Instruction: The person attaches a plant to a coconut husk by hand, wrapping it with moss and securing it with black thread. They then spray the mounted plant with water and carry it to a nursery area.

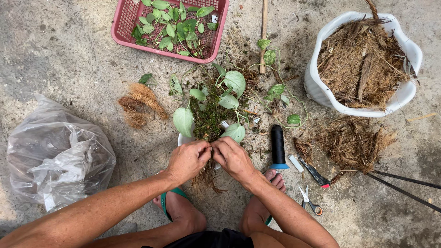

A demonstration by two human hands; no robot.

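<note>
Left hand (187, 158) and right hand (232, 156) pinch together at mossy, leafy green plant bundle (209, 112) | step: apparently binding roots | next: likely steady grip, black thread spool (277, 146) beside.

Bare grey concrete floor (69, 55), gritty, soil-strewn at centre. Pink plastic basket (120, 27) at 12 o'clock. White pot (317, 87) at 2. Loose coir heap (351, 142) and black thread spool (277, 146) at 3. Scissors (310, 202) at 5. Clear plastic bag (57, 156) at 9. Small coir bundle (140, 103) at 10.
</note>
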